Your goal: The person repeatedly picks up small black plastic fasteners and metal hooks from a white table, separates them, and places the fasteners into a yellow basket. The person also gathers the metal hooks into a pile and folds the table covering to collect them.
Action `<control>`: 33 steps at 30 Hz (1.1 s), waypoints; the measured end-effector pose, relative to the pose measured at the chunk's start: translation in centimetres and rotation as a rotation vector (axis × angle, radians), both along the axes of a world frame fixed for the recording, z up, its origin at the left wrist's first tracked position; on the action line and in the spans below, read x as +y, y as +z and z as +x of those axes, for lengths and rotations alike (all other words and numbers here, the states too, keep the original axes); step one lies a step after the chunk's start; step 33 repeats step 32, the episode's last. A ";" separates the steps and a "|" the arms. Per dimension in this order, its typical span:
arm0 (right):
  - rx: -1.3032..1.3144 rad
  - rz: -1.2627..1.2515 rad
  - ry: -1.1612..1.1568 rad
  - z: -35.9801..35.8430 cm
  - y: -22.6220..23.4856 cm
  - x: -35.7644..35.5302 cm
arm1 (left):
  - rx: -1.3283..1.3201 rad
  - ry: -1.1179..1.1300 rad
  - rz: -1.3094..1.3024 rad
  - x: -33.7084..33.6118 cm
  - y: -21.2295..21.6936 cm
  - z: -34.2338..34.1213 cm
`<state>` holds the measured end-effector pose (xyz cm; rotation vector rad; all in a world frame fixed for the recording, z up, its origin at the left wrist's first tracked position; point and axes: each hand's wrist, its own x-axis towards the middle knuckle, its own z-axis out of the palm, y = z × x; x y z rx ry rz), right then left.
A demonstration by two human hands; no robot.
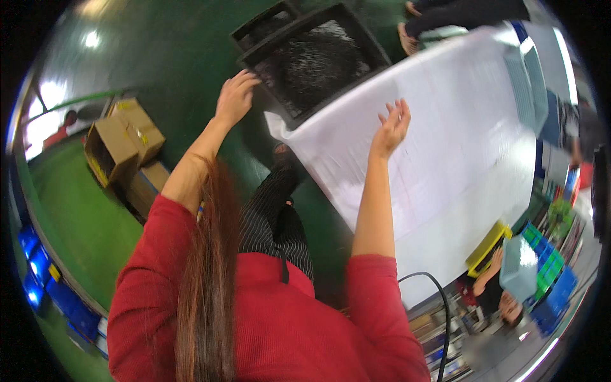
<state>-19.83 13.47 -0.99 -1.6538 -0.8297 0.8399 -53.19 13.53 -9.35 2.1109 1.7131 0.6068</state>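
My left hand (237,97) reaches out by the near left corner of a large black plastic crate (289,118). Its fingers are loosely stretched and hold nothing I can see; whether the fingertips touch the crate rim I cannot tell. My right hand (391,131) is raised over a table spread with a white sheet (433,140), palm partly up and fingers apart, with nothing in it. One corner of the sheet hangs off the table beside the crate. Dark mesh-like or shiny contents show inside the crate, too blurred to name.
Behind the crate stands a smaller black crate (262,24). Cardboard boxes (130,137) lie at my left. Grey-blue trays (528,83) stack at the table's far right. Other people are at the far edge and at right, one near a yellow bin (489,247). A black cable (445,305) curves nearby.
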 end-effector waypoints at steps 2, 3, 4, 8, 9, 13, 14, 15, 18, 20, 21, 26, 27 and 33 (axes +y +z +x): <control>-0.065 -0.047 -0.147 4.7 0.9 -5.5 | -0.025 0.080 0.076 -1.9 1.4 0.1; -0.089 -0.061 -0.258 7.0 1.0 -8.6 | -0.061 0.114 0.051 -2.9 2.0 0.5; -0.111 -0.081 -0.371 9.1 1.0 -12.1 | -0.065 0.129 0.014 -4.2 1.7 0.6; -0.204 -0.204 -0.742 12.1 1.9 -26.2 | 0.020 -0.110 -0.330 -8.3 -0.7 -1.2; -0.204 -0.182 -0.818 11.4 2.1 -29.0 | 0.054 -0.154 -0.553 -8.8 -1.4 -1.7; -0.161 -0.202 -1.110 5.9 0.5 -42.5 | 0.310 -0.529 -0.935 -10.3 -0.3 -2.0; -0.130 -0.213 -1.192 3.3 -0.7 -46.2 | 0.314 -0.659 -0.868 -10.4 0.1 -2.3; -0.056 -0.229 -1.289 0.5 -1.9 -49.7 | 0.311 -0.787 -0.803 -10.4 0.5 -3.0; 0.199 -0.381 -1.470 -10.2 -5.9 -57.2 | 0.274 -1.168 -0.622 -7.9 1.4 -3.8; 0.450 -0.515 -1.466 -18.9 -10.4 -61.9 | 0.396 -1.151 -0.647 -7.9 1.5 -0.4; 0.623 -0.562 -1.433 -22.6 -12.7 -62.7 | 0.564 -0.980 -0.712 -8.0 2.3 1.4; 1.047 -0.662 -1.351 -33.4 -15.7 -59.5 | 0.606 -1.131 -0.661 -8.3 3.8 4.0; 1.055 -0.640 -1.358 -34.2 -16.0 -58.3 | 0.629 -1.176 -0.643 -8.8 4.2 5.2; 1.045 -0.358 -1.402 -33.4 -18.0 -52.3 | 0.701 -1.438 -0.495 -11.0 4.9 10.9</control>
